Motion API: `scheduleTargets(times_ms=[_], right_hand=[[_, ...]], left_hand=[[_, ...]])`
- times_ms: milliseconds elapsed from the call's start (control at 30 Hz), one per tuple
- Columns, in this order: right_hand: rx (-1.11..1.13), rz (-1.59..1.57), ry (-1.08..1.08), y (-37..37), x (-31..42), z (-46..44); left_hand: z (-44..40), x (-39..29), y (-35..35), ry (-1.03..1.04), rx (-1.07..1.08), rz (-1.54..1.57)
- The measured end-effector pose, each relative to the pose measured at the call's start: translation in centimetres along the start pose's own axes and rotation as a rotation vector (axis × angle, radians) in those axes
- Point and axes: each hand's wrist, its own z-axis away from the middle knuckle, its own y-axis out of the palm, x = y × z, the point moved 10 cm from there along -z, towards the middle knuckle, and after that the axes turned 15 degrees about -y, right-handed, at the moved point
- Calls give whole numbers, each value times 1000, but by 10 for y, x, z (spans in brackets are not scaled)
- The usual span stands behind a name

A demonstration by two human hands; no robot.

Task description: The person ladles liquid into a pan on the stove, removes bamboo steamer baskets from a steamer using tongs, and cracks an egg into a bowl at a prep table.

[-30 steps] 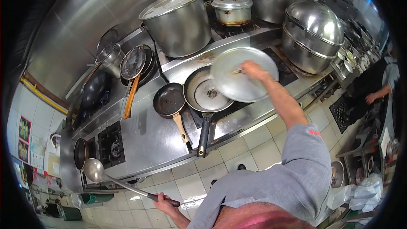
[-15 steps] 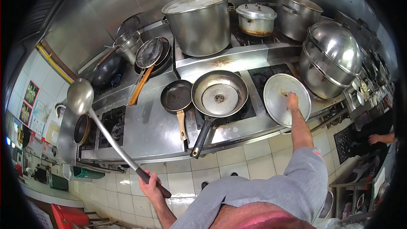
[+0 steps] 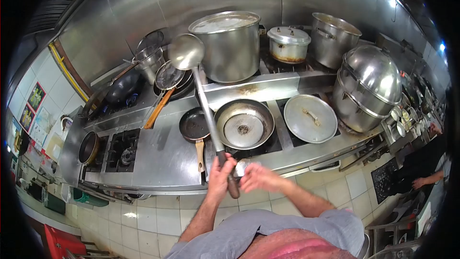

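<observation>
My left hand (image 3: 220,178) is wrapped round the dark handle of a long steel ladle (image 3: 206,103), whose bowl is raised in front of the big steel pot (image 3: 227,52). Just right of that handle, my right hand (image 3: 261,178) holds nothing, its fingers apart and slightly blurred. A large frying pan (image 3: 244,125) rests on a burner behind my hands, its handle mostly hidden by them and the ladle. To its left is a small black pan (image 3: 194,123) with a wooden handle. The round metal lid (image 3: 310,118) lies flat over the burner on the right.
A domed steamer pot (image 3: 366,88) stands at the right, a lidded pot (image 3: 289,45) and a tall pot (image 3: 335,41) at the back. Strainers and a wok (image 3: 123,88) are back left. Another person's hand (image 3: 419,182) shows at far right.
My right hand has let go of the lid and moved left beside the ladle handle. My left hand has swung the ladle right and raised it over the stove.
</observation>
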Motion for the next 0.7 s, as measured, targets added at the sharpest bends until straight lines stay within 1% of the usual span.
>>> scheduleTargets(times_ms=[33, 67, 100, 133, 167, 200, 233, 300, 333, 367, 400, 467, 500, 567, 633, 667, 700], right_hand=[[36, -98, -6, 39, -4, 4], [2, -55, -21, 67, 4, 5], [5, -38, -27, 67, 8, 2], [-46, -112, -38, 63, 12, 2], [-99, -187, -48, 58, 16, 3], [-150, -83, -99, 51, 26, 2], [-146, -60, -147, 49, 35, -1], [-242, 131, -175, 47, 50, 0], [-292, 78, -237, 48, 57, -2], [-301, 84, -241, 52, 64, -4], [-332, 207, -264, 52, 79, -4], [-361, 427, -325, 59, 117, -8], [-361, 523, -362, 62, 137, -14], [-345, 782, -598, 68, 190, -28], [-332, 766, -545, 84, 226, -47], [-300, 768, -562, 84, 245, -60], [-268, 769, -581, 83, 264, -73]], left_hand=[[-7, 7, 13, -29, 69, 14], [-9, 8, 27, -78, 132, -9], [-10, 9, 40, -127, 196, -34], [-12, 14, 51, -170, 281, 45], [-13, 10, 60, -158, 328, -33], [-14, 13, 70, -178, 417, -26], [-13, 15, 80, -199, 507, -22], [-14, 10, 91, -180, 599, -124], [-21, 2, 88, -43, 590, -284], [-27, -3, 84, 99, 575, -439], [-28, -5, 76, 100, 583, -434], [-32, -32, 40, 448, 163, -995], [-39, -24, 17, 406, 101, -1017], [-58, 14, -37, 211, -1, -1008], [-63, 48, -80, 62, -85, -1076], [-59, 56, -89, -5, -102, -1152], [-56, 63, -94, -21, -111, -1151]])
